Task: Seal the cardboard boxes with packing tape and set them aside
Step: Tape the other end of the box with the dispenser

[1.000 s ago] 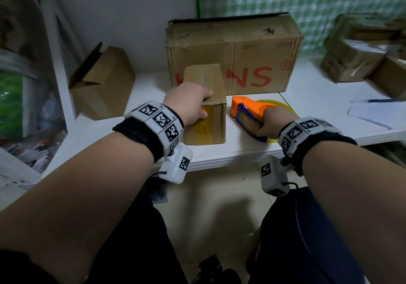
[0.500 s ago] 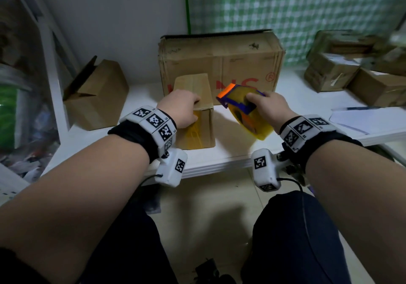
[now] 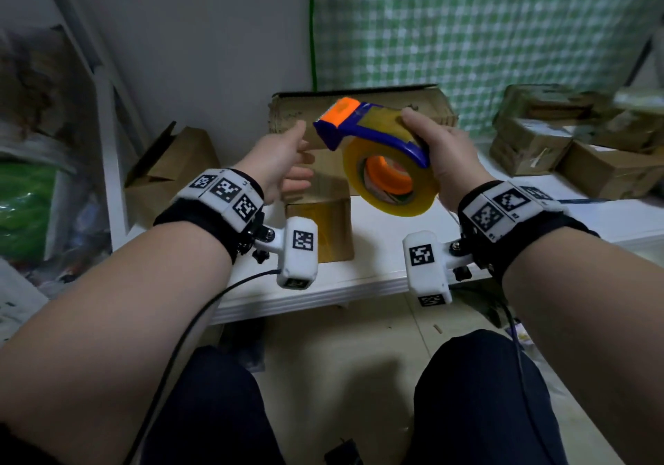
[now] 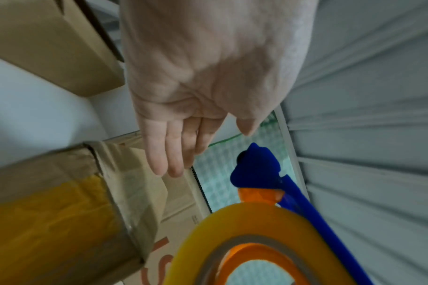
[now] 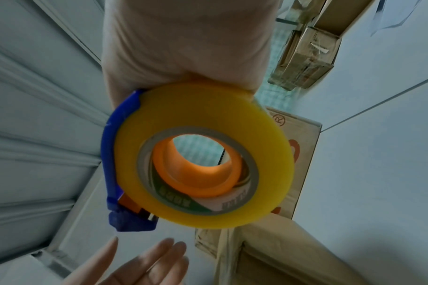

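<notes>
Several cardboard boxes are seen on the white tabletop (image 3: 377,249). A large box (image 3: 363,112) with red lettering is set against the back wall, an open box (image 3: 169,173) is placed at the far left, and a stack of taped boxes (image 3: 575,141) is piled at the right. A green checked cloth (image 3: 485,33) is hung behind them. The large box is partly hidden by the tape dispenser (image 3: 373,130) and both hands.

The small box (image 3: 323,227), its near face covered with yellowish tape, is stood on the tabletop in front of the large box, below and between the hands. The dispenser, blue with an orange tip and loaded with a roll of tape (image 3: 390,177), is held in the air above the small box. It is gripped by the right hand (image 3: 445,155), whose fingers are curled over its top. The left hand (image 3: 276,162) is held open with straight fingers, just left of the dispenser's orange tip and apart from it; nothing is held in it.

Compared with half a second ago, the left hand has been lifted off the top of the small box, and the dispenser has been raised higher and turned so that the roll's open core is faced toward the person.
</notes>
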`<state>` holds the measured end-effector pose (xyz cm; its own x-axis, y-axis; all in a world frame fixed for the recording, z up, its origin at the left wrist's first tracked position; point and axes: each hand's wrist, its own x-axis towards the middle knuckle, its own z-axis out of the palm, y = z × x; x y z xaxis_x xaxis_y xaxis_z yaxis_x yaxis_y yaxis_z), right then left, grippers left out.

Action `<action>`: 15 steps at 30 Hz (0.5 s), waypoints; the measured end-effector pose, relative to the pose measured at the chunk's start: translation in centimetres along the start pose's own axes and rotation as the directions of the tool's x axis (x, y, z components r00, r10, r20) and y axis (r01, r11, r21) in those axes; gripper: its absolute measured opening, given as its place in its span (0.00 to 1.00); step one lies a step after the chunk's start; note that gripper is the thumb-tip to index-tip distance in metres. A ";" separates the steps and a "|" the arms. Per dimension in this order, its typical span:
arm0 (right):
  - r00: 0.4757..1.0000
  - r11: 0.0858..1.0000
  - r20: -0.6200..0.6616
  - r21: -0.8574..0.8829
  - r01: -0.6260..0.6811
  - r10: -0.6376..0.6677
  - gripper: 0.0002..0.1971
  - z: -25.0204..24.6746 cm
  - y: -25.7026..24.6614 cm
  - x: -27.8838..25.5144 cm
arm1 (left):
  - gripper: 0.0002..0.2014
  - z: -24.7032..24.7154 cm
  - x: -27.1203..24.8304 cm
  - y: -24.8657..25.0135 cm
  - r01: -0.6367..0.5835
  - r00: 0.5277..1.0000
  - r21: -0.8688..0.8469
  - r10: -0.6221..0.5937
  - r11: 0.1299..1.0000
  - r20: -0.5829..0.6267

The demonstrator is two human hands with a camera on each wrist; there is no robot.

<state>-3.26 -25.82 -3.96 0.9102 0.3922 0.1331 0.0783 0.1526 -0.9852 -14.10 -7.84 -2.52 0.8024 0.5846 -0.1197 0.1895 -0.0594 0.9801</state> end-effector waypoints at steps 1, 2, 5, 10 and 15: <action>1.000 1.000 0.014 -0.001 0.001 -0.001 0.17 0.1 0.0 -0.1 | 0.25 -0.2 -0.1 0.2 0.023 1.000 -0.074 -0.021 0.997 0.015; 0.999 1.000 0.035 0.002 0.002 -0.002 0.16 0.1 -0.1 -0.2 | 0.24 -0.3 -0.2 0.4 0.041 0.999 -0.134 -0.038 0.990 0.030; 0.995 1.000 0.103 0.007 -0.002 0.002 0.16 0.3 0.0 -0.5 | 0.19 -0.7 -0.4 0.6 0.071 0.996 -0.240 -0.057 0.968 0.065; 0.985 1.000 0.169 0.001 -0.023 0.022 0.14 0.6 -0.1 -0.9 | 0.07 -1.0 -0.8 0.5 0.080 0.996 -0.324 -0.066 0.943 0.053; 0.979 0.999 0.199 -0.012 -0.044 0.046 0.13 0.8 -0.1 -0.9 | 0.07 -1.1 -0.7 0.1 0.073 0.997 -0.349 -0.081 0.934 -0.006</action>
<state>-4.36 -25.44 -3.93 0.8137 0.5713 0.1068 0.0430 0.1241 -0.9913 -15.22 -7.37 -2.12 0.7809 0.5926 -0.1974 0.0388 0.2694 0.9622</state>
